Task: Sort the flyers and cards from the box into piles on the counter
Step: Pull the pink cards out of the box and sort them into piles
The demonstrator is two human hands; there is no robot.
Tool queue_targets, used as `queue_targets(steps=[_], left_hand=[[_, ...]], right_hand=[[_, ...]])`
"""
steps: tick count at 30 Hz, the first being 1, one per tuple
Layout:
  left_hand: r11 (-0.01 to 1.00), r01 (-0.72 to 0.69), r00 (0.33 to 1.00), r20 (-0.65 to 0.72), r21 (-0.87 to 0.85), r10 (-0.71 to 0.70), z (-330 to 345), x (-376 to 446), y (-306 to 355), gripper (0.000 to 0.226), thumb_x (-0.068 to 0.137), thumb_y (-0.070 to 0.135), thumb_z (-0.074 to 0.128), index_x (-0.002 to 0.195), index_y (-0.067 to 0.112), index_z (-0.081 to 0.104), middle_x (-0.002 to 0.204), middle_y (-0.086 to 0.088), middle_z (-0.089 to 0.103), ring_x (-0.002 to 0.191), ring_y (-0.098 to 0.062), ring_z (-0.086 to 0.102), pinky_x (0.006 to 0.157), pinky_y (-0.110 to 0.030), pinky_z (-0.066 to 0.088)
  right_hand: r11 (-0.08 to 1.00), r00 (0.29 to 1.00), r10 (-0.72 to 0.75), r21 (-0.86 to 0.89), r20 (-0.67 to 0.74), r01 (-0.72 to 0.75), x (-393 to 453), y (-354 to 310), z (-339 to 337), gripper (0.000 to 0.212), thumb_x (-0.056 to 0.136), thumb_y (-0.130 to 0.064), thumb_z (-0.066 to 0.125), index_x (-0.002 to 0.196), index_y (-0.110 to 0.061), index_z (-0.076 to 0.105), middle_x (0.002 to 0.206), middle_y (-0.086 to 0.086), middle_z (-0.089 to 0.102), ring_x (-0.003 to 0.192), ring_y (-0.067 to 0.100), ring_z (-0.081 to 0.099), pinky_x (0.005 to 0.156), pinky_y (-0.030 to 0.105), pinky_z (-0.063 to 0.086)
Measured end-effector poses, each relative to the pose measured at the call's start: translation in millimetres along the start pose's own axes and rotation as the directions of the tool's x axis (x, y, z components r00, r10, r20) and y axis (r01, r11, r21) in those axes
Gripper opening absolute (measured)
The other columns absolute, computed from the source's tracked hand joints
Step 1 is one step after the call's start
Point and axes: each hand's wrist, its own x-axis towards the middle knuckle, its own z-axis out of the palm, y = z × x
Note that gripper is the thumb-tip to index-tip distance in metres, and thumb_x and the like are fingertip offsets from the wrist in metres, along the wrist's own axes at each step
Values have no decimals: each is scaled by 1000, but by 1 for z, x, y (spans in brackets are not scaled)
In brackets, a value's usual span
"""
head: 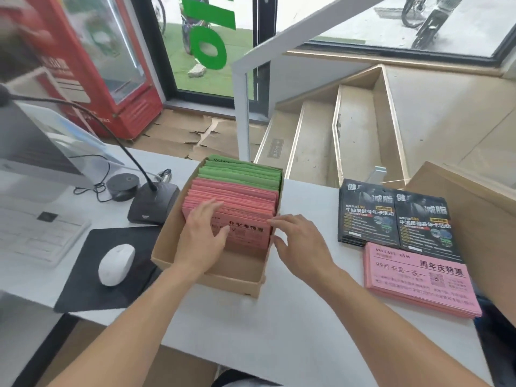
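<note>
At mid-frame both hands reach into the cardboard box (206,277) on the white counter (307,331). The left hand (202,236) lies on the pink flyers (237,208) standing in the box, fingers spread over their top edges, thumb against the front sheet. The right hand (296,241) pinches that front sheet's right edge; the sheet reads "开学季特惠". Green flyers (245,171) fill the box's far end. At right lie two piles of black cards (396,216) reading "减脂" and "牛油果健身年卡活动", and below them a pink pile (418,280) headed "周年庆特惠". Left of the box sit a white mouse (116,265) and a microphone base (153,202).
</note>
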Motion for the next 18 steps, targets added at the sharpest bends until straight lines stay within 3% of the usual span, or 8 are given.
queue_targets(steps=[4,8,11,18], left_hand=[[972,-126,983,158,198,95,-20,22,-37,58,94,24,68,147,28,47,152,9,46,145,-13,34,122,-33,23],[979,-159,977,159,124,139,-17,22,-51,57,93,19,69,146,26,51,152,12,47,147,-7,31,123,-31,20],[989,-142,982,134,34,136,-14,15,-53,53,94,17,68,144,25,52,154,13,44,149,-2,24,121,-26,19],[989,-146,981,130,-20,147,-13,14,-55,51,95,20,68,143,24,51,154,11,44,150,-2,21,114,-19,19]], right_hand=[[981,997,-77,-176,28,81,28,-29,14,45,91,-11,55,132,-26,63,129,-7,65,116,21,53,98,35,37],[965,1000,-5,-261,26,12,38,-44,27,37,93,-17,55,127,-25,67,125,-5,65,113,23,53,96,37,38],[952,999,20,-303,-44,-32,37,-47,36,28,87,-17,65,113,-23,75,111,-3,71,102,25,59,86,40,45],[928,990,-33,-373,-135,-20,30,-45,46,26,78,-14,77,96,-33,79,101,-9,71,94,23,63,74,36,47]])
